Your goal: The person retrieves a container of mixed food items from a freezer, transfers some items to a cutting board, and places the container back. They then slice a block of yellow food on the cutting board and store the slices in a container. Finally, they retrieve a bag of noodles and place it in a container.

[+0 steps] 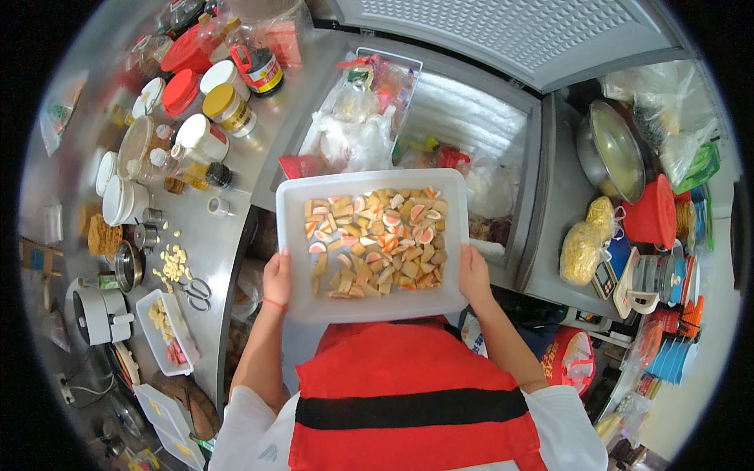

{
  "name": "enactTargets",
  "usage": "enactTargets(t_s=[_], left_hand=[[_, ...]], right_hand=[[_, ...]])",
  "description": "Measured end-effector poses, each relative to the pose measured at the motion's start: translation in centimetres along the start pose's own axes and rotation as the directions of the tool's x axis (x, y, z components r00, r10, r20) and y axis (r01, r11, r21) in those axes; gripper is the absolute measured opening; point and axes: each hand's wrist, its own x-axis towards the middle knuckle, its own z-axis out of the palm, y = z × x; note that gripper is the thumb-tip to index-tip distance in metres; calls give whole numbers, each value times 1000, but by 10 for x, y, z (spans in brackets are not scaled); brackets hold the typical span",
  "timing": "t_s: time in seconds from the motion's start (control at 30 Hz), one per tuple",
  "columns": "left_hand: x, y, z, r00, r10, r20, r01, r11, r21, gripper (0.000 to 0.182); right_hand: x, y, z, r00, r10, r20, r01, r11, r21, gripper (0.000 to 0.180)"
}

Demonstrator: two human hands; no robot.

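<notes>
Between my two hands a white plastic tray is held up in front of my body. My left hand grips its left edge and my right hand grips its right edge, thumbs on the rim. Many cut food pieces, tan chunks and pink-orange and white slices, cover much of its bottom. Behind the tray stands a chest freezer with its lid raised; a wire basket holding bagged food hangs at its left side. More bags lie deeper inside, partly hidden by the tray.
On the steel counter at left are jars, bottles, scissors, peeled garlic cloves and a small white container with food. To the right, a grey top carries a metal bowl, bagged noodles, a red tub and a scale.
</notes>
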Motion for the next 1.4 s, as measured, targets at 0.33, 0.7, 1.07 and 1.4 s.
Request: enactTargets(t_s=[0.33,0.7,1.07,1.4], left_hand=[[13,20,13,996,-75,42,79,993,-90,43],[-8,48,6,992,-94,88,104,988,-115,38],[-31,24,-5,974,-219,52,220,975,-6,41],[-101,28,-17,952,-263,-158,239,959,-154,40]], right_hand=[[9,-18,-25,999,-40,-27,41,999,11,41],[-19,-13,-23,996,85,-6,-84,989,120,41],[-22,6,-9,997,46,59,-54,987,148,41],[-28,-30,-11,970,72,231,-65,997,-42,38]])
